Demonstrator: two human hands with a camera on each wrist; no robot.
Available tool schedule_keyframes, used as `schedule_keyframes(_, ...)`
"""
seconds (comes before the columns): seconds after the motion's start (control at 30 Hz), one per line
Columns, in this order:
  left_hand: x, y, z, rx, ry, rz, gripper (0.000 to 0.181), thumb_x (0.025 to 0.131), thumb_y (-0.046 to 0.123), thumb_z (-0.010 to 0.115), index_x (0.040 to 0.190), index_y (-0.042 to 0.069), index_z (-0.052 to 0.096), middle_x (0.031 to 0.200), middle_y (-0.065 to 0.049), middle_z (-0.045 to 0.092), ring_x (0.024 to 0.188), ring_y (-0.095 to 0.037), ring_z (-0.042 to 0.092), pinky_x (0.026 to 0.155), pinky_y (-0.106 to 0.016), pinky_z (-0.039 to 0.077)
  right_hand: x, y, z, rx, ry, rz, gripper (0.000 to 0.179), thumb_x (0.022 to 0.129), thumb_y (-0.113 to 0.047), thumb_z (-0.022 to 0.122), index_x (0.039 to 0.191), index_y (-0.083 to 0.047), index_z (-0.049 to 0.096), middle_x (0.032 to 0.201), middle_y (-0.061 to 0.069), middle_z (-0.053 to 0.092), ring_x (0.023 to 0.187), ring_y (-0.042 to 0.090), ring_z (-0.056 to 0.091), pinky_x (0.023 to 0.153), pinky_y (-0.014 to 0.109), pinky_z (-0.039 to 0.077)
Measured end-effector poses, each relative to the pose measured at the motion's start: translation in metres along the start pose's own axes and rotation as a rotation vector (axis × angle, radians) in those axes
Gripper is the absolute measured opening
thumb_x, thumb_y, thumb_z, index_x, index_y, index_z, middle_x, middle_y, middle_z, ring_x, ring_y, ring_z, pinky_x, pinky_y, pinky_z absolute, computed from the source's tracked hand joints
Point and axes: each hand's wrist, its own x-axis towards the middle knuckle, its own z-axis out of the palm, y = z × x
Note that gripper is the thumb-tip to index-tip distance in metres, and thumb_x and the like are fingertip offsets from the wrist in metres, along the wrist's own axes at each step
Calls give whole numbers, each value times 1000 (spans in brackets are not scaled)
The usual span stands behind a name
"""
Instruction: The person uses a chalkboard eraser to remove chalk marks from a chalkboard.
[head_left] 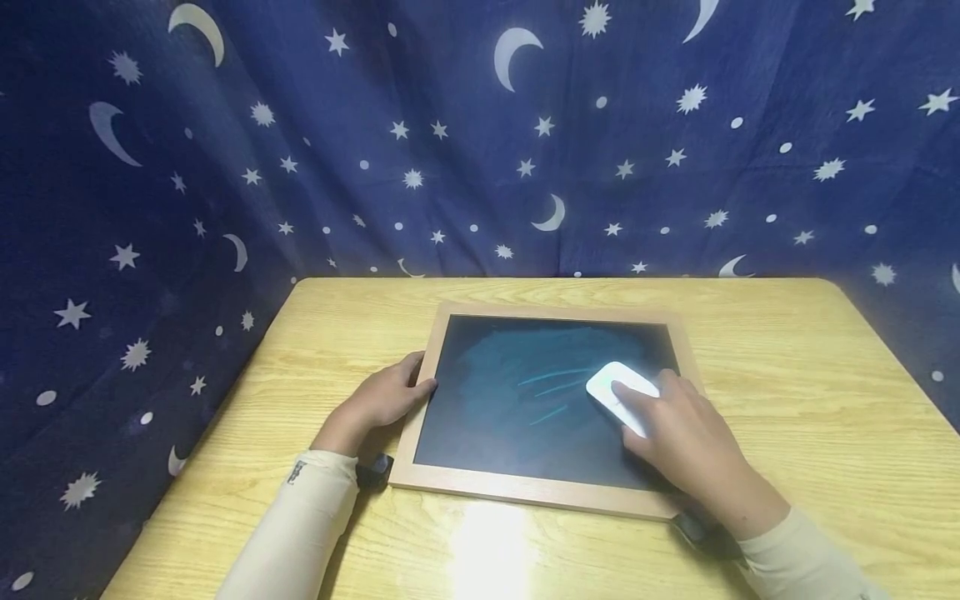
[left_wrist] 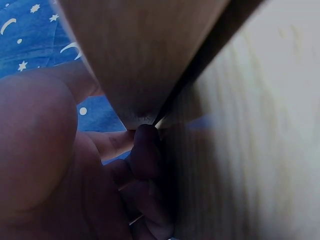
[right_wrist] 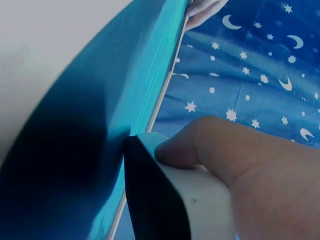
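A small chalkboard (head_left: 480, 433) in a light wooden frame lies on the table, with faint bluish smears and a few thin blue-green strokes on its dark face. My right hand (head_left: 686, 429) grips a white board eraser (head_left: 618, 387) over the right half of the board. In the right wrist view the eraser (right_wrist: 205, 197) shows a dark pad facing the board, and the thumb rests along its white back. At the board's left side my left hand (head_left: 386, 396) holds the frame, thumb on top. Its fingers (left_wrist: 145, 160) curl against the frame's lower edge in the left wrist view.
The yellow wood-grain table (head_left: 810, 400) extends around the board, with a bright light reflection near its front. A dark blue curtain (head_left: 465, 142) with moons and stars hangs behind and at the sides. Dark wrist devices sit under both wrists.
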Motion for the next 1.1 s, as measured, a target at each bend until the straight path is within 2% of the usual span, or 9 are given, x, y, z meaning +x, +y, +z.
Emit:
schedule_keyframes(0.43, 1, 0, 1, 6, 9, 6, 67, 102, 47, 48, 159, 18, 28, 139, -14, 60, 114, -31, 65, 101, -54, 47, -2, 5, -2, 14, -3, 26, 53, 75, -20, 79, 127, -14, 69, 78, 14, 51, 66, 23, 43, 52, 38, 40)
schedule_keyframes(0.83, 0, 1, -1, 5, 5, 2, 67, 103, 47, 48, 159, 17, 26, 141, -16, 59, 114, -32, 65, 101, -54, 47, -3, -14, 1, 22, -36, 0, 54, 76, -23, 79, 129, -17, 68, 83, 14, 53, 71, 25, 49, 57, 41, 44)
schedule_keyframes(1.1, 1, -1, 1, 12, -1, 8, 68, 103, 46, 47, 160, 16, 25, 141, -16, 59, 113, -31, 65, 101, -54, 47, -7, -30, 11, 41, 38, -107, 53, 75, -20, 79, 127, -17, 70, 81, 13, 52, 69, 22, 45, 60, 38, 43)
